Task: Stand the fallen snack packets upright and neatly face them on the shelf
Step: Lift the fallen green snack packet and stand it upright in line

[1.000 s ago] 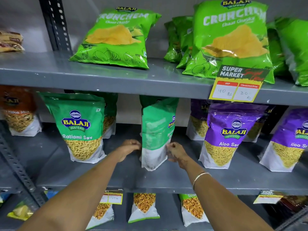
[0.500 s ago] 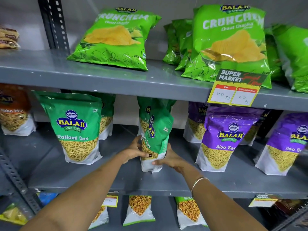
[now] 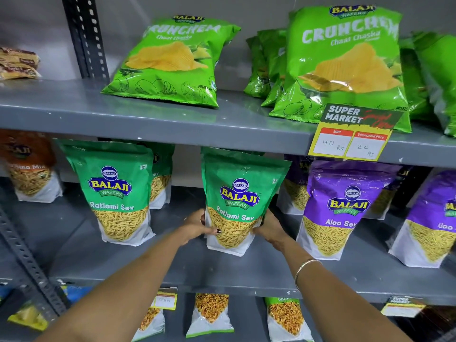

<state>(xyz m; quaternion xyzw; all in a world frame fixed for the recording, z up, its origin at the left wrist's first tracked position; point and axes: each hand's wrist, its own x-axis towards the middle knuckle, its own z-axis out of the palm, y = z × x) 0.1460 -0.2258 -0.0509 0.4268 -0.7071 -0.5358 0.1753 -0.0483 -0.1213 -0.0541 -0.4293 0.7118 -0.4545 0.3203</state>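
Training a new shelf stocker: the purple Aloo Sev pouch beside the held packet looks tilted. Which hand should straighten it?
Probably the right hand: it grips the green Ratlami Sev pouch on the side facing the purple Aloo Sev pouch. The left hand sits on the far side.

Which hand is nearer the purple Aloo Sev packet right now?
Right. The right hand holds the right edge of the Ratlami Sev packet, just left of the Aloo Sev packet. The left hand grips the far left edge.

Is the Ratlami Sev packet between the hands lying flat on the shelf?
No. The Ratlami Sev packet stands upright, front outward, with the left hand and right hand gripping its lower sides.
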